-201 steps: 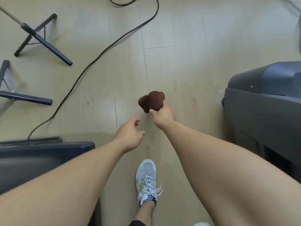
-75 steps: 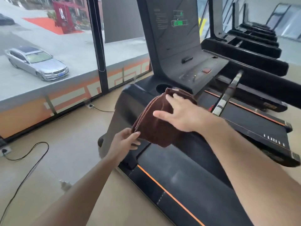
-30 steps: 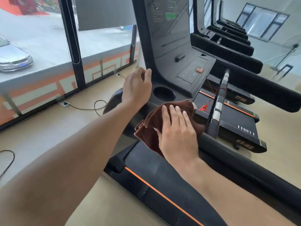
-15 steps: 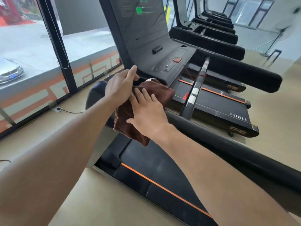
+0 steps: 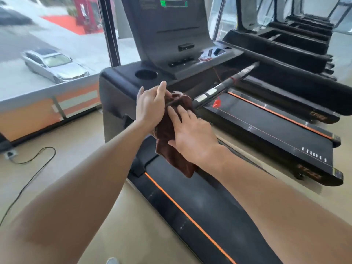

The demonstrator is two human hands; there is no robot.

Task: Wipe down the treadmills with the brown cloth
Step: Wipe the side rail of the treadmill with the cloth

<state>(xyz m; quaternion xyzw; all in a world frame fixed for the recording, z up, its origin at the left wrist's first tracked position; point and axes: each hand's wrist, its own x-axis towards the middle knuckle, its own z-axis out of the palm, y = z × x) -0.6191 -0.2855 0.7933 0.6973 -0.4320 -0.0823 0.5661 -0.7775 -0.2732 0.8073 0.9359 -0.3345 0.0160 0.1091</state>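
The brown cloth point(image 5: 167, 147) hangs bunched over the near handrail of the closest black treadmill point(image 5: 190, 216), just below its console point(image 5: 171, 35). My left hand point(image 5: 151, 107) grips the cloth's top from the left side, fingers pointing up. My right hand point(image 5: 192, 136) lies flat on the cloth from the right, fingers spread, pressing it against the rail. The rail under the cloth is hidden. The cloth's lower end dangles above the belt with its orange stripe.
A cup holder point(image 5: 146, 74) sits in the console tray above my hands. A second treadmill point(image 5: 276, 126) stands to the right, with more behind it. A window point(image 5: 47, 44) runs along the left. A black cable point(image 5: 28, 180) trails over the beige floor.
Both hands and the cloth have shifted slightly down the rail, away from the console. My left hand has closed more around the cloth's top. The view has swung left.
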